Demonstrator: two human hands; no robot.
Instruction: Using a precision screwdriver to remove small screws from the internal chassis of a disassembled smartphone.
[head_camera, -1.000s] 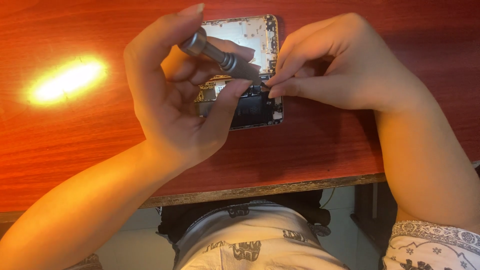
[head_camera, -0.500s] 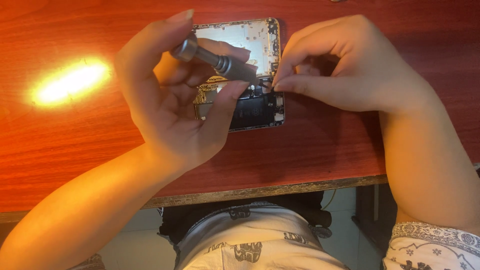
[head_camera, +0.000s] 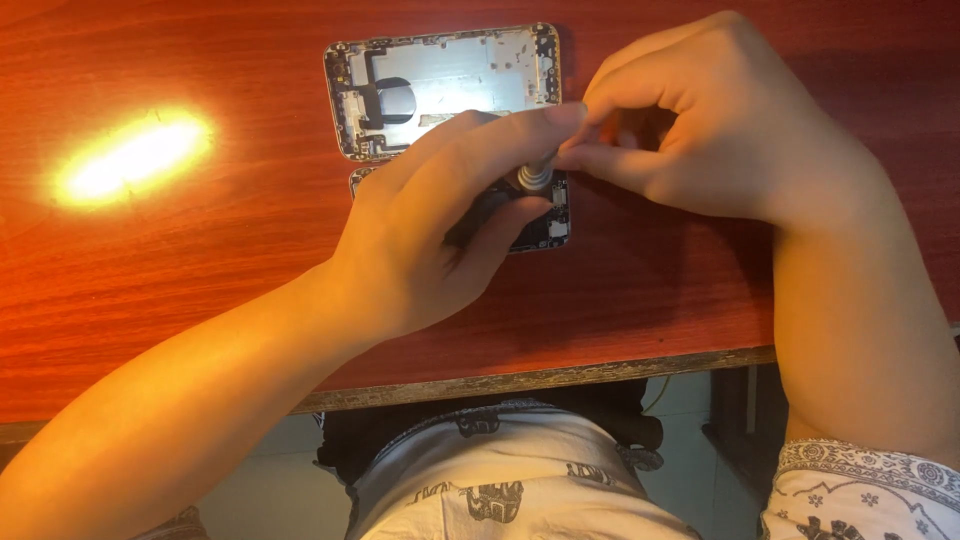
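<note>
An opened phone lies on the red wooden table (head_camera: 200, 280). Its silver rear housing (head_camera: 450, 85) is at the back, and a darker half (head_camera: 540, 228) lies just in front, mostly under my left hand. My left hand (head_camera: 440, 230) grips a small metal screwdriver (head_camera: 535, 178) that stands nearly upright over the darker half, with its round cap facing the camera. My right hand (head_camera: 700, 140) rests beside it on the right. Its thumb and fingers are pinched together next to the screwdriver's cap. What they pinch is hidden.
A bright patch of reflected light (head_camera: 135, 155) sits on the table at the left. The table's worn front edge (head_camera: 560, 375) runs just below my wrists. Below it are my lap and a patterned white garment (head_camera: 500, 490).
My left hand swung the screwdriver from a slanted hold to nearly upright and dropped lower, which uncovered the silver housing. My right hand's pinched fingers shifted slightly toward the screwdriver's cap.
</note>
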